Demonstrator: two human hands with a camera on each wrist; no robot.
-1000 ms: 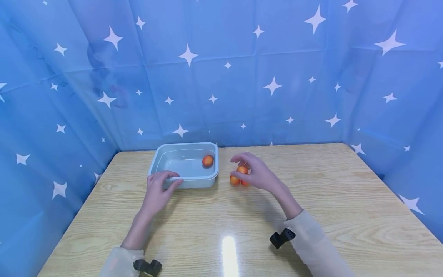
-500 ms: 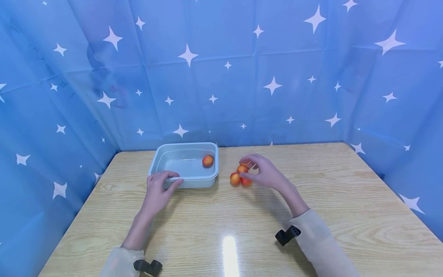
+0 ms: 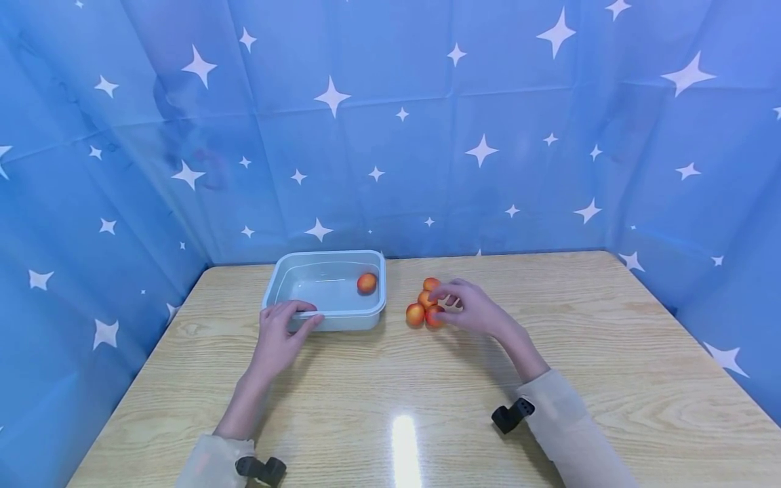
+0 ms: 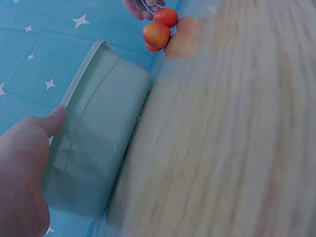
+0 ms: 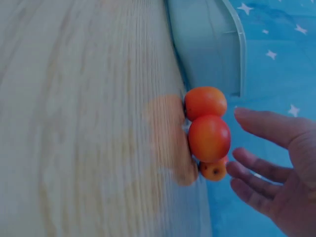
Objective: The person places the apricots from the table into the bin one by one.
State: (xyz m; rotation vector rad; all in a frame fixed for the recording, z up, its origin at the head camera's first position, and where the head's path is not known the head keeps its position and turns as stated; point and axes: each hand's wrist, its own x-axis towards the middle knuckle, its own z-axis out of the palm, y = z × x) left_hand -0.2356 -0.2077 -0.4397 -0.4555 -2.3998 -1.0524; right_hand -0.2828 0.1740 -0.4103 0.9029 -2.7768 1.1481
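Note:
My left hand (image 3: 283,335) holds the near rim of a light blue plastic box (image 3: 373,318), thumb outside and fingers over the edge. Inside the box, toward its right end, lies one round orange-red fruit (image 3: 367,283). Several similar fruits sit in a cluster on the table right of the box: a back one (image 3: 431,283), a middle one (image 3: 425,299), a front left one (image 3: 415,314) and a front right one (image 3: 434,316). At the cluster's right side is my right hand (image 3: 472,308), fingers loosely bent, gripping nothing. The right wrist view shows a gap between thumb and fruit (image 5: 209,138).
Everything stands on a wood-grain table (image 3: 342,407), the box close to its back edge. A blue curtain (image 3: 390,169) with white stars hangs behind and at both sides. Small black cameras are strapped at both sleeves, the right one (image 3: 512,415) low over the table.
My right hand has drawn back rightward from over the fruits, uncovering the cluster. The back fruit, at its fingers half a second ago, now sits free of them. My left hand and the box stay put.

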